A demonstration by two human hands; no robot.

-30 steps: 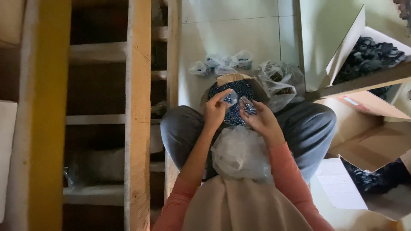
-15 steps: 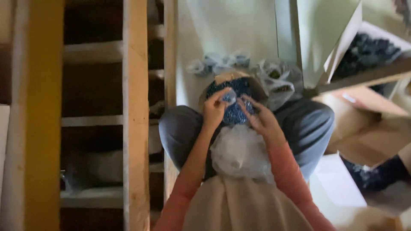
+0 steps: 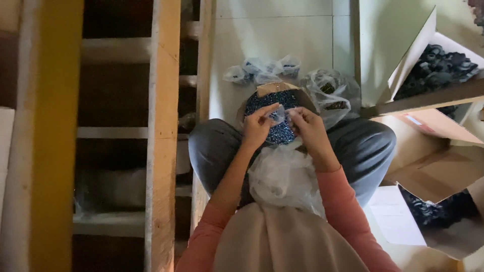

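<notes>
Both hands had drawn together since the earlier frame: left hand and right hand pinched a small clear bag between them, above a box of dark blue screws. Filling looked underway; closing the bag would need a firm twist.

A round cardboard tub of small dark metal screws sits on the floor before the crossed legs. Small clear plastic bags lie behind it, a crumpled bag at its right, and a wooden ladder frame left.
</notes>
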